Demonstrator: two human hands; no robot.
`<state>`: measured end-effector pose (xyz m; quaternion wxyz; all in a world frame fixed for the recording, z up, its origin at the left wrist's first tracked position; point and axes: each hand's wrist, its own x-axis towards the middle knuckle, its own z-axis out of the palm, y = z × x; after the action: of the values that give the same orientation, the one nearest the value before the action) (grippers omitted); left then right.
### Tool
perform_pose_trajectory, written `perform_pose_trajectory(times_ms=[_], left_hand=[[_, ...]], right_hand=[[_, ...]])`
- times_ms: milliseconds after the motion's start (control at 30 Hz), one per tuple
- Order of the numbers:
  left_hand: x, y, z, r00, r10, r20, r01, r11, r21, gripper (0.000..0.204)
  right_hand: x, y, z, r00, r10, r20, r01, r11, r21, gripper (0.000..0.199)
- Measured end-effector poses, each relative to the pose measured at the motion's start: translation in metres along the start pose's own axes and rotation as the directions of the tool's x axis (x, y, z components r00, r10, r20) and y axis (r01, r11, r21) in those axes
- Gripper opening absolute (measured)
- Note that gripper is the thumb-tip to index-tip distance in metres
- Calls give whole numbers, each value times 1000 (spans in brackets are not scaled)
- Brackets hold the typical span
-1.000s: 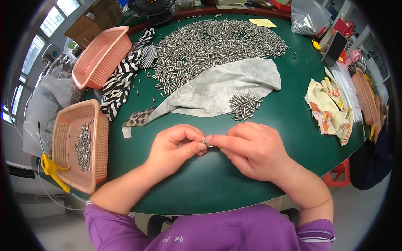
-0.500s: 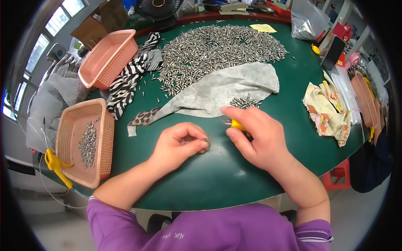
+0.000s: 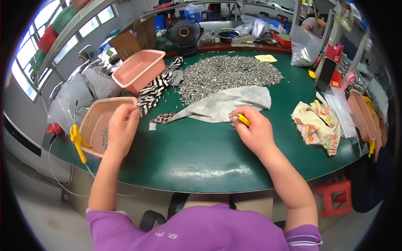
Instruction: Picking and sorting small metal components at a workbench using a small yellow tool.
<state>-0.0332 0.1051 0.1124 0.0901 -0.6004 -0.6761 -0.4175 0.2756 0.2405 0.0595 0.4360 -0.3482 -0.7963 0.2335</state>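
Her left hand (image 3: pixel 121 127) hovers loosely curled over the pink basket (image 3: pixel 94 121), grip contents unclear, while her right hand (image 3: pixel 253 129) pinches a yellow tool (image 3: pixel 243 120) beside small metal pins (image 3: pixel 231 117) on the green bench (image 3: pixel 197 146).

Bright window daylight; table (image 3: pixel 197 161) glare; fisheye-bent edges.
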Motion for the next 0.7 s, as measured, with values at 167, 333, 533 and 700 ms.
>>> perform_pose_trajectory(times_ms=[167,333,533,700], left_hand=[[-27,-84,-63,937,-346,51,302,873,383,20],[-24,-75,-58,986,-169,-5,151,867,475,22],[0,-16,-19,990,56,128,-78,982,174,26],[4,45,58,882,37,471,-59,998,32,28]], right_hand=[[7,-11,-11,990,129,48,-137,953,269,23],[27,-12,-38,991,133,21,-129,900,415,19],[56,17,-54,989,62,-132,-22,960,280,17],[33,65,-40,974,-16,-224,26,999,45,19]])
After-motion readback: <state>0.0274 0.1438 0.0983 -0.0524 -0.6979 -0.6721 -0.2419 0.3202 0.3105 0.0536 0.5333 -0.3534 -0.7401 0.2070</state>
